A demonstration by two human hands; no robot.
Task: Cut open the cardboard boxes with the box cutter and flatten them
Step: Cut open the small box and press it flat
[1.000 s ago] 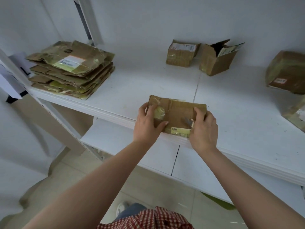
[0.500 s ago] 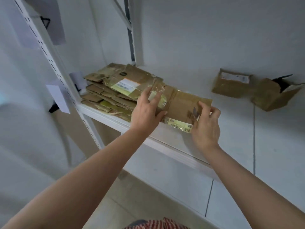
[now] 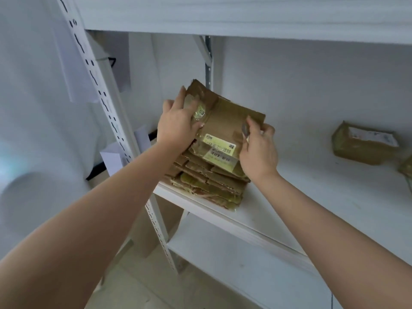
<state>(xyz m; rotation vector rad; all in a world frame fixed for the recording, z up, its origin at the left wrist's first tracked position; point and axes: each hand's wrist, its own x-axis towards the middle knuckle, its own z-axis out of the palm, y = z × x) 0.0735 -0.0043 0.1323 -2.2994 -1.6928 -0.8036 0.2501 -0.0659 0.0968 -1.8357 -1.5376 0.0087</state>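
Note:
A flattened brown cardboard box (image 3: 225, 117) with yellow labels is held tilted just above a stack of flattened boxes (image 3: 207, 181) at the left end of the white shelf (image 3: 289, 197). My left hand (image 3: 178, 126) grips its left edge, thumb on top. My right hand (image 3: 258, 148) pinches its right edge and also holds a small grey object (image 3: 244, 130), likely the box cutter, against the cardboard. An unopened brown box (image 3: 363, 143) with a white label sits at the far right of the shelf.
A white perforated upright post (image 3: 107, 112) stands left of the stack. Another shelf board (image 3: 223, 14) runs overhead and a lower shelf (image 3: 234, 259) lies below. The corner of one more box (image 3: 406, 168) shows at the right edge. Papers hang on the left.
Both hands have carried the flattened box leftward from the shelf's front edge to above the stack. The view has swung left with them.

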